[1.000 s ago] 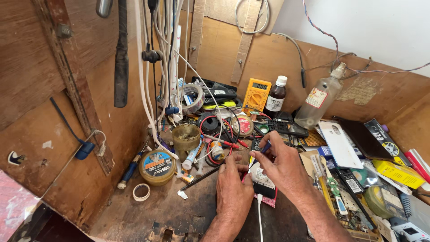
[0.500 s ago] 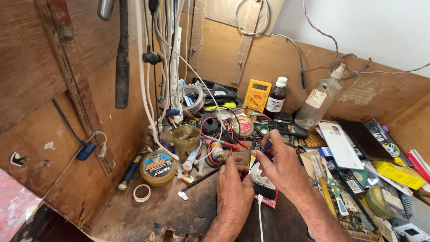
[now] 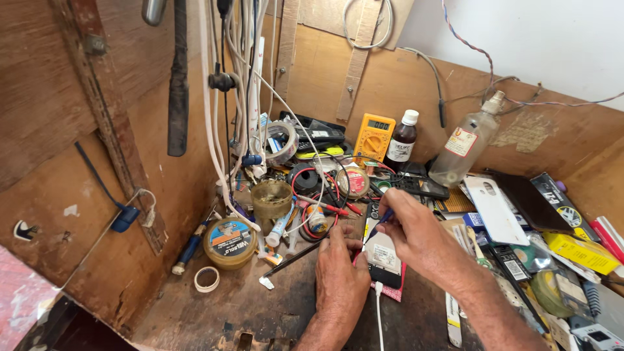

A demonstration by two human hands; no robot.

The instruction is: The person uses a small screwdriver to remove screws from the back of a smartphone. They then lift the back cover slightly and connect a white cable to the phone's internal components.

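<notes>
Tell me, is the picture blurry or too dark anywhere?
In the head view, the left hand and right hand look sharp and evenly lit, and so does the yellow meter; the bottom left corner falls into dark shadow; the white wall is very bright; the wooden boards lean outward at the edges, a wide-lens bend.

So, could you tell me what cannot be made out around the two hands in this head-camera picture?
- Head view: the flat device under the hands is largely covered by the left hand and right hand.
- Head view: the thin tool in the right hand is too small to identify; its tip is unclear.
- Head view: the white cable runs off the bottom edge.
</notes>
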